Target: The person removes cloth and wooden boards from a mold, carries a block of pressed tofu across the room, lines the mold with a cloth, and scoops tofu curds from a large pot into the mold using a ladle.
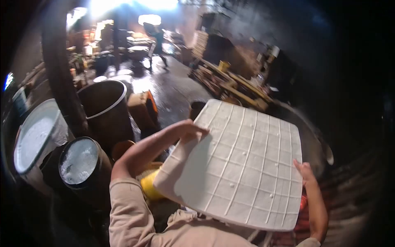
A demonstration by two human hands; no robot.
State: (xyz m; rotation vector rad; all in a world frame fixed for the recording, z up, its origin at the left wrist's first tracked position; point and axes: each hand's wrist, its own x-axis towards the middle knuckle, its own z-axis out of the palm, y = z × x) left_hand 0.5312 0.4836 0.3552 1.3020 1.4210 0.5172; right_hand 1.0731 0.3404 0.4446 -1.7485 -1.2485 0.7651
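Hands first: my left hand [195, 131] clasps the upper left edge of a white, square slab with rounded corners and a raised grid of lines [247, 160], while my right hand [305, 171] pinches its right edge, thumb on the gridded face, the other fingers mostly hidden. I hold the slab tilted in front of my beige shirt [197, 235]. Partly covered by its lower left corner is a bright yellow container [149, 187]. Off to my left is a dark, round barrel [90, 189] of pale, frothy stuff, and behind it a larger dark tub with a light rim [123, 96]. Farther off, long wooden beams [251, 86] lie beside the wet floor [175, 78], and a blurred figure, probably a person [157, 41], is near the bright light.
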